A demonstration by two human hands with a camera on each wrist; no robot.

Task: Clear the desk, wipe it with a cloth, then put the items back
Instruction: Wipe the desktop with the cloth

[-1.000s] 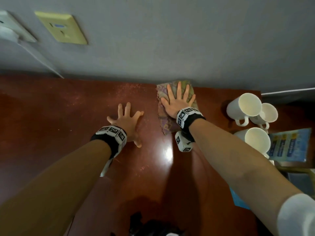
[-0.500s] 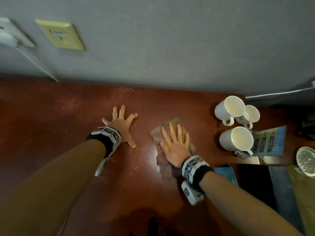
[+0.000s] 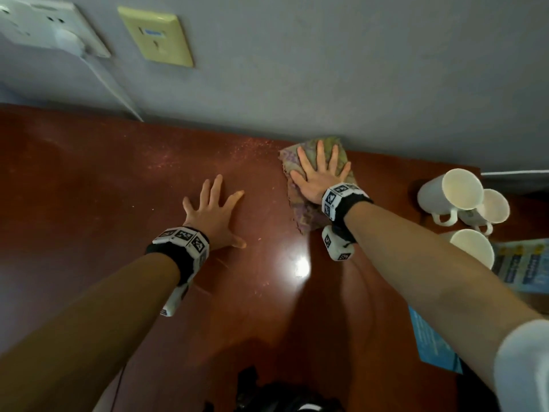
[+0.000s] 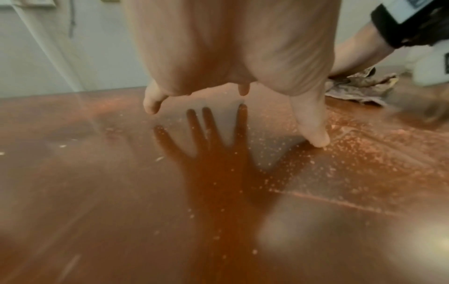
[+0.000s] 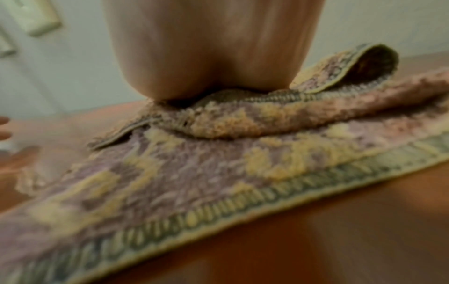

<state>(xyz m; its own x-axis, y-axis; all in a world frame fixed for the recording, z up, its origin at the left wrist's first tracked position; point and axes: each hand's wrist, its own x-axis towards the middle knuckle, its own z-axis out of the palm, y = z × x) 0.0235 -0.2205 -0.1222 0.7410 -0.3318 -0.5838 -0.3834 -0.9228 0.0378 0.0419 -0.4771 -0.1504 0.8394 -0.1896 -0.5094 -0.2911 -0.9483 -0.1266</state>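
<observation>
My right hand lies flat with straight, spread fingers on a purple, yellow and green patterned cloth at the back edge of the dark red desk, against the wall. In the right wrist view the palm presses the folded cloth onto the wood. My left hand rests flat on the bare desk to the left of the cloth, fingers spread; the left wrist view shows its thumb touching the dusty surface. Pale dust specks lie between the two hands.
Three white mugs stand close together at the right end of the desk. Blue leaflets lie beside and below them. A grey wall with a yellow plate and a white socket with a cable runs behind the desk.
My right hand has pushed the cloth away from me, from mid-desk back to the wall edge, after pulling it nearer half a second ago. The left hand stays planted.
</observation>
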